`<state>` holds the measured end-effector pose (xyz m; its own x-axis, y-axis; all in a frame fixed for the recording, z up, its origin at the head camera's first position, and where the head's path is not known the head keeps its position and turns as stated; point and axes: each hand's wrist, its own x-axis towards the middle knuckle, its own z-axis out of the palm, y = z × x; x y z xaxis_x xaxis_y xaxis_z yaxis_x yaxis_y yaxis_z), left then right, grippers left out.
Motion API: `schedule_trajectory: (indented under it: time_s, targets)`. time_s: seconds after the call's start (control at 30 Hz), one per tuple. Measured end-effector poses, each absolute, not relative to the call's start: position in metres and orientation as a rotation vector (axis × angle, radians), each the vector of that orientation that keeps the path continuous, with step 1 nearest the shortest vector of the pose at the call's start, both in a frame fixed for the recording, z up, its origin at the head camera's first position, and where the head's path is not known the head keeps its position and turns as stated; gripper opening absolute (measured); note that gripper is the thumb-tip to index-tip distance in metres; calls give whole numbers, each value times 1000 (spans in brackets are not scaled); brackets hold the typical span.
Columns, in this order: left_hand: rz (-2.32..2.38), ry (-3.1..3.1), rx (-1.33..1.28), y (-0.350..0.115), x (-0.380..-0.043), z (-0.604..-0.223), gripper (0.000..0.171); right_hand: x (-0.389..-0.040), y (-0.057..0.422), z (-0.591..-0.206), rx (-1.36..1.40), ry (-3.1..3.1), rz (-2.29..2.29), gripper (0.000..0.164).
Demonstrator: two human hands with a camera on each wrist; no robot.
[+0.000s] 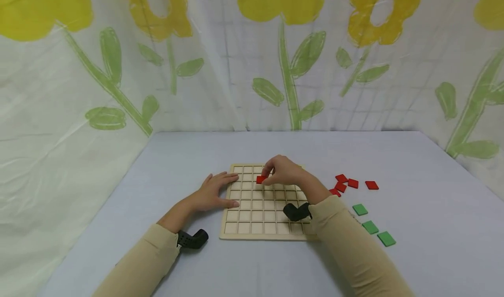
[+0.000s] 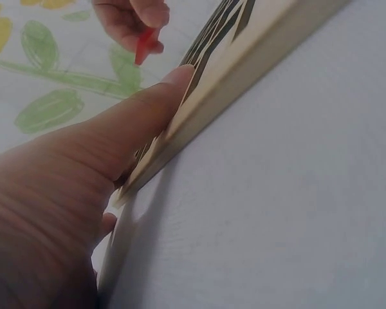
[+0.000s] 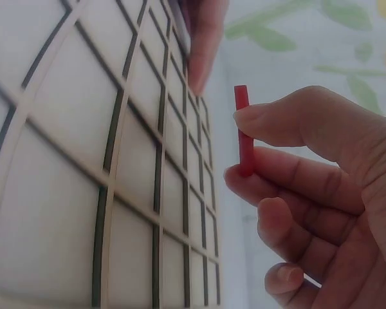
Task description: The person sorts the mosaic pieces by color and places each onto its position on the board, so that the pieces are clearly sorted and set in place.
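Observation:
A pale wooden grid board (image 1: 245,236) with square cells lies on the table. My right hand (image 1: 286,172) pinches a red square tile (image 1: 260,179) between thumb and fingers over the upper middle of the board. In the right wrist view the tile (image 3: 243,129) appears edge-on, raised off the grid. My left hand (image 1: 212,193) rests at the board's left edge with its fingers spread. Its thumb (image 2: 148,109) lies over the frame in the left wrist view.
Several loose red tiles (image 1: 353,183) lie right of the board, partly behind my right forearm. Nearer to me are green tiles (image 1: 370,227). A white curtain (image 1: 220,69) with painted flowers hangs behind the table (image 1: 189,157).

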<state>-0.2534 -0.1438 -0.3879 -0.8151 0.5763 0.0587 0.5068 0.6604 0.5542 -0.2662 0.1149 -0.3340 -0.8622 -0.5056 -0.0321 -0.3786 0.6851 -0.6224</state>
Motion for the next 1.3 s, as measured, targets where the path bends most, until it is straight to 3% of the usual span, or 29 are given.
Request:
schedule_trajectory:
  time_s: [0.77,1.3]
  targets:
    - [838,2757,908,-145,-260,-390,78,-277,56,-343,-808,2716,-839,13]
    - [858,2743,879,-145,-257,-388,79,-279,41,-344,-819,2790,-694,15]
